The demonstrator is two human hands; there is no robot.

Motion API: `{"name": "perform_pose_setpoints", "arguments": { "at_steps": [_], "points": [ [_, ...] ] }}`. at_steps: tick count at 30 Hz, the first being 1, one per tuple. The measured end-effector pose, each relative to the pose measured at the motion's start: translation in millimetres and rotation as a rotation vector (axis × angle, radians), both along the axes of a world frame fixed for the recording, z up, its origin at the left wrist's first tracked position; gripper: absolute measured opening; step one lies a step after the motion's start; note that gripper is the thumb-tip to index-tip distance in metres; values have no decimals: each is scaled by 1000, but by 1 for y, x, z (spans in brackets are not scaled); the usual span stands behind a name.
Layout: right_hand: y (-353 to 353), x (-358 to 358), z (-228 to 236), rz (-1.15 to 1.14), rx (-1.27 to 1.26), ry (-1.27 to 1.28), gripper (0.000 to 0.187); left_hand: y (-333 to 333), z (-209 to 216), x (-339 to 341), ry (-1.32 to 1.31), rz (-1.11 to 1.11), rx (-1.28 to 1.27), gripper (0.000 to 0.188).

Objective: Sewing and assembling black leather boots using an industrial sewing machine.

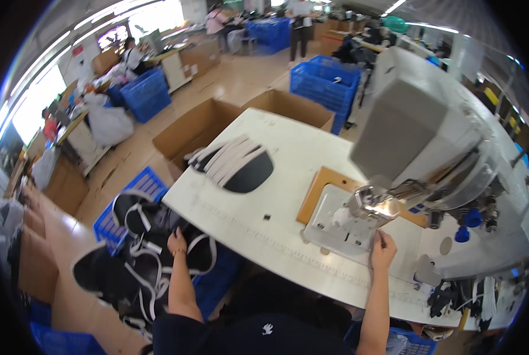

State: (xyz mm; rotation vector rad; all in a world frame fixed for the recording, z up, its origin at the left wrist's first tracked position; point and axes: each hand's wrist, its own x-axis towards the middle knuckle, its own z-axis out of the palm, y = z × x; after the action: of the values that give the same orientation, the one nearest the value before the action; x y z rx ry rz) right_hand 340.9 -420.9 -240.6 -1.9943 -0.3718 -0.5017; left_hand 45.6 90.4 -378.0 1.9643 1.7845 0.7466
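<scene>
My left hand (177,242) is down at the pile of black fabric pieces with white edging (143,269), left of the table. Its fingers are closed on one of the black pieces. At the sewing machine (409,118), my right hand (384,251) rests by the right edge of the metal needle plate (335,228). Those fingers are pinched together, and whatever they hold is too small to make out. A lit lamp shines at the needle area above the plate. Farther left on the white tabletop (264,231) lies a stack of black pieces with white strips (238,163).
Cardboard boxes (202,127) stand beyond the table's far edge. A blue crate (149,183) sits under the pile at left, and stacked blue crates (325,89) stand farther back. Black and white scraps (448,299) lie at the table's right end. Other people work in the background.
</scene>
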Motion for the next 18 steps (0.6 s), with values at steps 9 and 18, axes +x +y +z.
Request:
{"name": "perform_pose_setpoints", "arguments": {
  "at_steps": [9, 18],
  "points": [
    [-15, 5, -12, 10, -29, 129, 23, -16, 25, 4, -40, 4, -107, 63],
    [-12, 3, -15, 55, -8, 63, 26, -18, 58, -58, -392, 271, 203, 54]
  ]
}}
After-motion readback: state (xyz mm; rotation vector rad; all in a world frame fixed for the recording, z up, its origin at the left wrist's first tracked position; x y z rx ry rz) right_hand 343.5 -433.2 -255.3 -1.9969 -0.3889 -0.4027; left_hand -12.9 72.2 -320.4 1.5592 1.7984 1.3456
